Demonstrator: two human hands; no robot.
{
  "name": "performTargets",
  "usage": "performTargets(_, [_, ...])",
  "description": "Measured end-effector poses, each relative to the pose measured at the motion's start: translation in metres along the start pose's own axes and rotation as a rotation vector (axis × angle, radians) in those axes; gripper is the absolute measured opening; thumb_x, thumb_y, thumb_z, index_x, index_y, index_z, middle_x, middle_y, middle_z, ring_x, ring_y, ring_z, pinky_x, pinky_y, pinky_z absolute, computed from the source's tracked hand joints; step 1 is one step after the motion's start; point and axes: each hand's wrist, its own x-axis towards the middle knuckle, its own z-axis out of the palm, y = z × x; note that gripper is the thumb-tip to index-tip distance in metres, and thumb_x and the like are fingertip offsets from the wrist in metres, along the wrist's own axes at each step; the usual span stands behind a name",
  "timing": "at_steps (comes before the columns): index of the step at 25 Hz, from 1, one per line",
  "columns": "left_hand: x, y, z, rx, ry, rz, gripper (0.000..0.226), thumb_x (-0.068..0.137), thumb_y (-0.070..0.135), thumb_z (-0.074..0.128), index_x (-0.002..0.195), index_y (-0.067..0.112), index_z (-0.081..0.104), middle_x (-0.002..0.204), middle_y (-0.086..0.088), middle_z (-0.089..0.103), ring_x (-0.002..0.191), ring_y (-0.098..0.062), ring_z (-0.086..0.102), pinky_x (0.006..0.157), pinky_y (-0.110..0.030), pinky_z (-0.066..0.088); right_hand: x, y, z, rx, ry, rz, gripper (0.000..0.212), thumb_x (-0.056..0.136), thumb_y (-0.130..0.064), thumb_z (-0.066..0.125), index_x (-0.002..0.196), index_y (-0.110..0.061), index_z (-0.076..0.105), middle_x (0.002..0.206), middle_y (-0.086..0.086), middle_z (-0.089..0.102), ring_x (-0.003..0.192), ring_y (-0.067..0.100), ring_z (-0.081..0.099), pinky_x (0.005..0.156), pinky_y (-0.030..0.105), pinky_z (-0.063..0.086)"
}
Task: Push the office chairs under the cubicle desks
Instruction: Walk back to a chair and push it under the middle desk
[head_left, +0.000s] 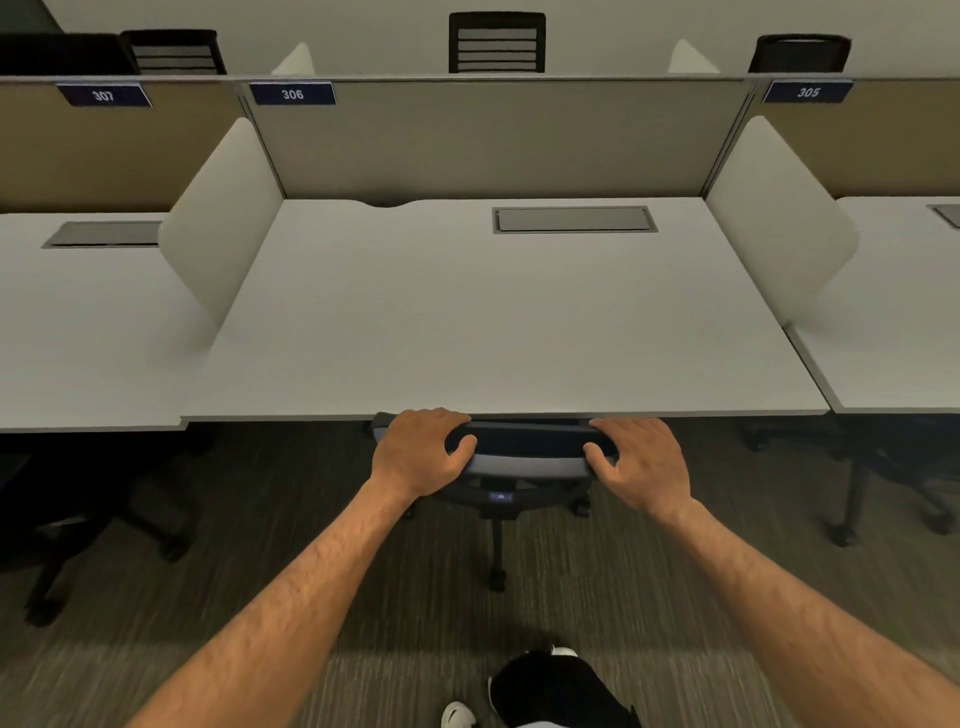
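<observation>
A dark office chair (524, 457) stands at the front edge of the white cubicle desk (493, 322) labelled 306, its seat hidden beneath the desktop. Only the top of its backrest, the rear frame and one caster leg show. My left hand (421, 452) grips the left end of the backrest top, thumb hooked over it. My right hand (641, 462) grips the right end the same way. The backrest top almost touches the desk's edge.
Neighbouring desks 307 (78, 332) and 305 (904, 322) flank this one behind white dividers. A dark chair (78, 519) sits under the left desk and another chair (883, 483) under the right. More chair backs show beyond the rear panel. My shoe (550, 686) is on the carpet.
</observation>
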Motion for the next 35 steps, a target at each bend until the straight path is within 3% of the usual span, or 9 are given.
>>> performTargets(17, [0.048, -0.001, 0.011, -0.035, 0.084, 0.024, 0.048, 0.093, 0.055, 0.048, 0.12, 0.022, 0.071, 0.108, 0.004, 0.075, 0.093, -0.015, 0.07, 0.08, -0.033, 0.055, 0.051, 0.037, 0.009, 0.008, 0.032, -0.03, 0.057, 0.092, -0.056, 0.04, 0.115, -0.016, 0.073, 0.105, 0.003, 0.076, 0.095, 0.024, 0.069, 0.089, 0.044, 0.052])
performTargets(25, [0.049, 0.002, 0.011, -0.017, 0.051, -0.026, 0.049, 0.094, 0.056, 0.045, 0.12, 0.023, 0.07, 0.108, 0.006, 0.074, 0.094, -0.013, 0.067, 0.081, -0.03, 0.053, 0.053, 0.038, 0.007, 0.021, 0.003, -0.052, 0.058, 0.092, -0.058, 0.038, 0.118, -0.017, 0.071, 0.105, 0.001, 0.075, 0.093, 0.021, 0.067, 0.088, 0.044, 0.051])
performTargets(30, [0.044, 0.012, 0.01, 0.039, 0.024, -0.143, 0.049, 0.098, 0.054, 0.041, 0.128, 0.025, 0.067, 0.121, 0.006, 0.071, 0.107, -0.015, 0.065, 0.098, -0.036, 0.048, 0.055, 0.036, -0.004, -0.047, -0.126, -0.09, 0.065, 0.094, -0.062, 0.025, 0.13, -0.022, 0.063, 0.119, -0.001, 0.071, 0.101, 0.021, 0.064, 0.093, 0.042, 0.047])
performTargets(35, [0.029, 0.035, 0.021, 0.069, 0.074, -0.298, 0.05, 0.104, 0.045, 0.029, 0.139, 0.024, 0.057, 0.142, 0.001, 0.059, 0.133, -0.017, 0.048, 0.12, -0.042, 0.022, 0.056, 0.035, -0.017, -0.062, -0.261, -0.092, 0.069, 0.093, -0.065, 0.016, 0.135, -0.027, 0.055, 0.128, 0.002, 0.065, 0.111, 0.023, 0.059, 0.1, 0.046, 0.042])
